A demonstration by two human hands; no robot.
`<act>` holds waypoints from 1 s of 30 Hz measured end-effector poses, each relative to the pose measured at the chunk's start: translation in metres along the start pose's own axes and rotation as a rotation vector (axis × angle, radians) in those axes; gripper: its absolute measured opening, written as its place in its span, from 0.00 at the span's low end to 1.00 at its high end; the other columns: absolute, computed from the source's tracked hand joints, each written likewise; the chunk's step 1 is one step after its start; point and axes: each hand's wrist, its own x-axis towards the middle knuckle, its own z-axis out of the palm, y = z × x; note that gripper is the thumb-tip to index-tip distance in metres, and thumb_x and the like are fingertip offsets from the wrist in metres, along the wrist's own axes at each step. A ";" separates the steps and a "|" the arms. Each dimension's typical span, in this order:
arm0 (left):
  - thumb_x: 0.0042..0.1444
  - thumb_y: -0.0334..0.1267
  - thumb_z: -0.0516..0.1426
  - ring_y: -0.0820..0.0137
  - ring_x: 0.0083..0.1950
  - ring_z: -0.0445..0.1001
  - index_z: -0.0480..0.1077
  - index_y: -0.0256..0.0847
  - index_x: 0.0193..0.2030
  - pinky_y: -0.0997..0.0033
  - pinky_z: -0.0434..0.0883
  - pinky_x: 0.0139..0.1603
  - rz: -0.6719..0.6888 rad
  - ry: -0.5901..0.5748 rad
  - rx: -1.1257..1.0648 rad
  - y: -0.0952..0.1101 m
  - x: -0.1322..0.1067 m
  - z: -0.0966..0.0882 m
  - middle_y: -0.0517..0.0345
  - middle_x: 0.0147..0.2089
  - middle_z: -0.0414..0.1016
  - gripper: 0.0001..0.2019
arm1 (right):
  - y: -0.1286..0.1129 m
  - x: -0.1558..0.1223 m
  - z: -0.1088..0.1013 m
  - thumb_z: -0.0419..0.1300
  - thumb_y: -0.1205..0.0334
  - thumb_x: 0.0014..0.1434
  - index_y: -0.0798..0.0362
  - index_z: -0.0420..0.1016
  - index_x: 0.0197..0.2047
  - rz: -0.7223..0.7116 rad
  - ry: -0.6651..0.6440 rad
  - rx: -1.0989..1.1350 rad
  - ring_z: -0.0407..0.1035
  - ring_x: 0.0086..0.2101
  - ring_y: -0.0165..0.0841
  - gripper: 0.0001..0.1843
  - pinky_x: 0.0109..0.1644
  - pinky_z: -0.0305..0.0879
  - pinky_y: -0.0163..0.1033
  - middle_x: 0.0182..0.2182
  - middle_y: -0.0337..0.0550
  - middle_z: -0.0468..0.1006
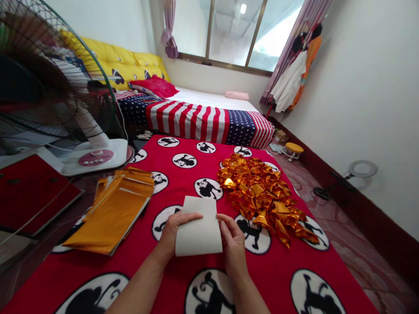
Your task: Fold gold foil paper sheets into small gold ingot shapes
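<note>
Holds a white sheet [199, 226] by both side edges, left hand [175, 231] and right hand [233, 242] each clamped on it, low over the red cloth [271, 270], between a stack of gold foil [113, 213] and a heap of folded gold pieces [265, 194]. Likely risks losing it to a draught from the fan [59, 87] at the left, or creasing it crooked through uneven pull.
</note>
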 end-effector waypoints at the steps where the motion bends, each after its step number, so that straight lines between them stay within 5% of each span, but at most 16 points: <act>1: 0.44 0.40 0.60 0.64 0.32 0.75 0.80 0.38 0.35 0.69 0.70 0.29 0.009 0.010 0.007 0.000 0.000 0.000 0.50 0.40 0.79 0.13 | 0.000 0.000 0.000 0.62 0.56 0.56 0.48 0.77 0.45 -0.002 -0.027 0.011 0.71 0.34 0.32 0.14 0.37 0.66 0.34 0.38 0.41 0.78; 5: 0.46 0.37 0.57 0.64 0.36 0.76 0.81 0.41 0.38 0.67 0.72 0.36 0.120 -0.057 0.109 -0.008 0.001 -0.003 0.50 0.42 0.79 0.14 | 0.001 -0.001 0.000 0.66 0.64 0.51 0.43 0.74 0.53 -0.087 -0.182 -0.082 0.72 0.35 0.32 0.25 0.38 0.67 0.35 0.42 0.40 0.77; 9: 0.46 0.35 0.60 0.63 0.41 0.76 0.81 0.41 0.40 0.67 0.72 0.41 0.266 -0.082 0.270 -0.017 0.001 -0.006 0.49 0.43 0.79 0.14 | 0.002 0.001 -0.001 0.65 0.60 0.54 0.49 0.82 0.40 -0.224 -0.244 -0.214 0.72 0.41 0.37 0.10 0.44 0.68 0.37 0.40 0.45 0.77; 14: 0.57 0.42 0.56 0.69 0.31 0.70 0.79 0.37 0.28 0.71 0.67 0.35 0.402 -0.022 0.365 -0.017 0.004 -0.007 0.54 0.28 0.75 0.14 | 0.005 0.004 -0.002 0.62 0.58 0.59 0.50 0.79 0.44 -0.176 -0.198 -0.180 0.73 0.41 0.38 0.11 0.48 0.68 0.41 0.39 0.44 0.79; 17: 0.60 0.45 0.54 0.72 0.27 0.64 0.75 0.35 0.22 0.73 0.62 0.31 0.399 -0.043 0.396 -0.017 0.005 -0.007 0.57 0.22 0.69 0.20 | 0.004 0.006 -0.003 0.62 0.57 0.58 0.51 0.79 0.41 -0.183 -0.214 -0.186 0.72 0.41 0.38 0.10 0.46 0.67 0.39 0.40 0.45 0.77; 23: 0.59 0.42 0.56 0.69 0.34 0.71 0.78 0.36 0.37 0.73 0.65 0.37 0.327 -0.156 0.347 -0.015 0.002 -0.005 0.54 0.33 0.76 0.12 | 0.002 0.007 -0.004 0.63 0.59 0.57 0.53 0.80 0.33 -0.223 -0.114 -0.316 0.70 0.33 0.34 0.07 0.38 0.64 0.36 0.31 0.43 0.76; 30: 0.58 0.45 0.57 0.67 0.36 0.73 0.78 0.35 0.37 0.73 0.67 0.37 0.250 -0.132 0.251 -0.022 0.006 -0.004 0.54 0.33 0.77 0.15 | 0.005 0.005 -0.002 0.65 0.58 0.54 0.54 0.79 0.31 -0.184 -0.077 -0.331 0.69 0.31 0.33 0.08 0.34 0.64 0.35 0.29 0.42 0.76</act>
